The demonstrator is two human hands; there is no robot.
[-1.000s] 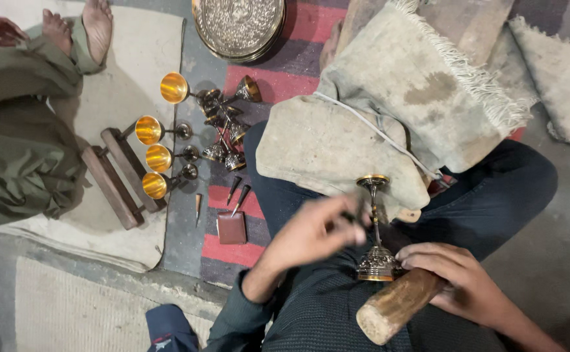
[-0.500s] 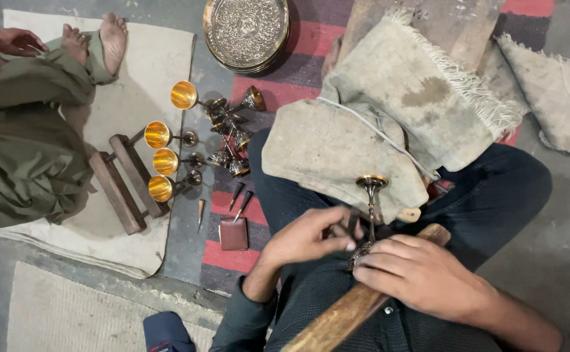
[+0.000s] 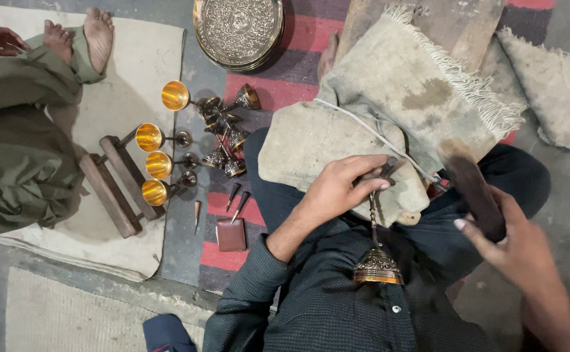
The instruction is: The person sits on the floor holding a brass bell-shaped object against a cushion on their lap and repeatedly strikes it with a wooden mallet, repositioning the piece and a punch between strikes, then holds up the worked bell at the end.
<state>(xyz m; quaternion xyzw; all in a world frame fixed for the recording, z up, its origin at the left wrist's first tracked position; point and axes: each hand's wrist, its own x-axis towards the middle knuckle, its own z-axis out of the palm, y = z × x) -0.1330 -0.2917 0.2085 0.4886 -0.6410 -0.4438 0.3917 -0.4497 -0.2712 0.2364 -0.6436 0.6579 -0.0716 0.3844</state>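
My left hand (image 3: pixel 345 188) is closed around the upper end of a metal goblet (image 3: pixel 377 264). The goblet lies over my lap, its thin stem running down to an engraved round base. What else sits under the fingers is hidden. My right hand (image 3: pixel 526 257) grips a dark wooden mallet (image 3: pixel 469 186), lifted to the right of the goblet and blurred by motion. A worn grey cloth pad (image 3: pixel 337 140) covers my knee just beyond the left hand.
Several goblets with golden insides (image 3: pixel 158 163) lie on the floor at left beside wooden blocks (image 3: pixel 112 189). Small chisels (image 3: pixel 236 201) and a brown box (image 3: pixel 231 234) lie nearby. An engraved round tray (image 3: pixel 239 29) is at the top. Another person in olive clothes (image 3: pixel 11 130) sits at the left.
The mallet has swung from down across my lap up and out to the right. My left hand has slid up to the goblet's top end.
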